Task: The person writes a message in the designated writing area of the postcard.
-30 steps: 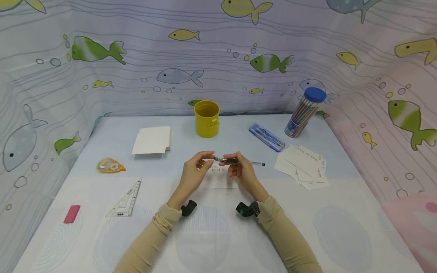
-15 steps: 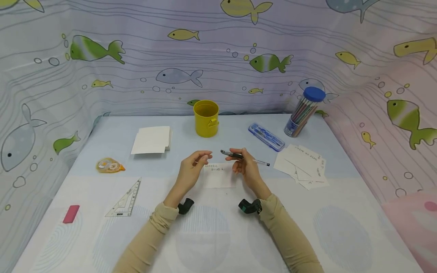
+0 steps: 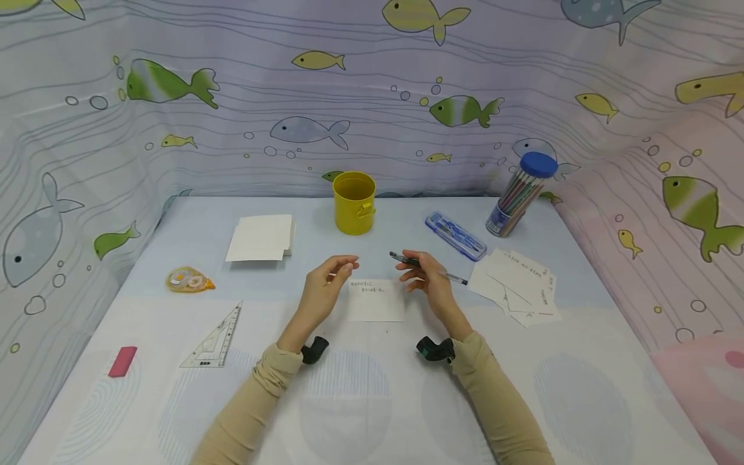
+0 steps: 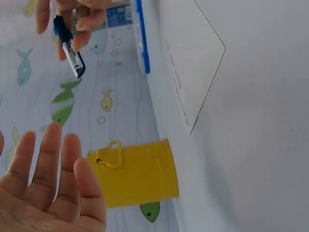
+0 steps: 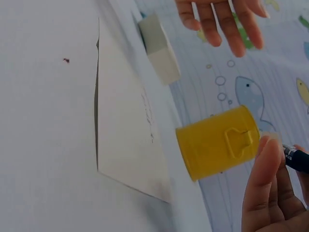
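My right hand (image 3: 420,271) pinches a black and clear pen (image 3: 455,278) a little above the table, with the pen's tip pointing right. In the left wrist view the pen (image 4: 69,47) shows at the top left, held in the right hand's fingers (image 4: 86,19). My left hand (image 3: 332,276) hovers with relaxed fingers and holds nothing; its palm (image 4: 43,193) faces the camera. Between the hands lies a white card (image 3: 376,301) with two lines of writing at its top. A yellow cup (image 3: 354,202) stands behind it.
A stack of blank cards (image 3: 259,237) lies at the back left, and written cards (image 3: 517,284) are spread on the right. Behind them are a blue case (image 3: 454,235) and a tube of pencils (image 3: 522,192). On the left lie correction tape (image 3: 188,281), a set square (image 3: 215,339) and a pink eraser (image 3: 123,361).
Both hands met at the pen a second ago. The left hand has let go, and the right hand has carried the pen to the right, uncovering the written card.
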Demonstrator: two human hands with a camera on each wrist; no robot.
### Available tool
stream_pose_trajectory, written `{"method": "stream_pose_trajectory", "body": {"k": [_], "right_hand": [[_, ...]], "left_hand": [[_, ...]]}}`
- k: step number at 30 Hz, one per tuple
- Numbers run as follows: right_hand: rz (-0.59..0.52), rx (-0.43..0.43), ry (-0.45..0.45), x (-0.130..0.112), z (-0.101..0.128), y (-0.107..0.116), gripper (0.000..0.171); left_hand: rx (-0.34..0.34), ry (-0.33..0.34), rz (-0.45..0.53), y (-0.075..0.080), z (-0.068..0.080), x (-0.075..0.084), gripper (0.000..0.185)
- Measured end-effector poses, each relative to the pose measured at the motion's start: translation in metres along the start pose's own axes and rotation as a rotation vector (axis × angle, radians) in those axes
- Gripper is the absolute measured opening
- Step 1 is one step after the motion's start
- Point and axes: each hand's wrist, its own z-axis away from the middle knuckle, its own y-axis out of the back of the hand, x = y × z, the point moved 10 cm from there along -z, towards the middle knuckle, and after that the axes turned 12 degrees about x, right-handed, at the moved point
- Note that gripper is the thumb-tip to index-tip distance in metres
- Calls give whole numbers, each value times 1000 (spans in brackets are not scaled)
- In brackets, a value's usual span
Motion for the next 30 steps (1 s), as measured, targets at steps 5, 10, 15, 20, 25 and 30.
{"method": "stream_pose_trajectory", "body": {"k": [5,10,15,20,25,30], "right_hand": [[12,1,-6,5,2,13,53],[93,15,-1,9,4,28,50],[276,3,-21,12,8,35,42],[360,-27,-75,19,11,37,43],[360,-20,-83,26,10,44,43],[369,-31,-47,27,10,44,44]], "left_hand": [[0,-11,-29,2,-1,-3,28],[-7,-1,-54,4,-1,-7,28],[-32,22,-70,4,-2,-11,31],[-81,71,-99,-1,-1,-18,36],[-129,92,-118,-6,1,-23,39],[-202,117,-189,-12,4,-31,47]]}}
